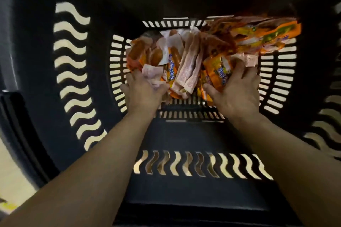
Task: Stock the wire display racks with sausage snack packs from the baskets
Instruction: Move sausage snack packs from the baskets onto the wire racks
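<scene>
Forearms (pixel 110 153) enter black basket (pixel 46 79) over pale floor (pixel 13 167); left hand (pixel 144 92), right hand (pixel 238 90) grip packs (pixel 186 61).

A pale cream, smooth floor (pixel 13 171) fills the lower left corner of the head view, evenly lit. On it, close to the left edge, lies a small blurred yellow-green patch (pixel 5 205) with a dark smear just above it; what either of them is cannot be told. Higher up along the left edge runs a dull grey, smooth surface (pixel 7 42) with a faint lighter vertical streak on it, too blurred to identify.
</scene>
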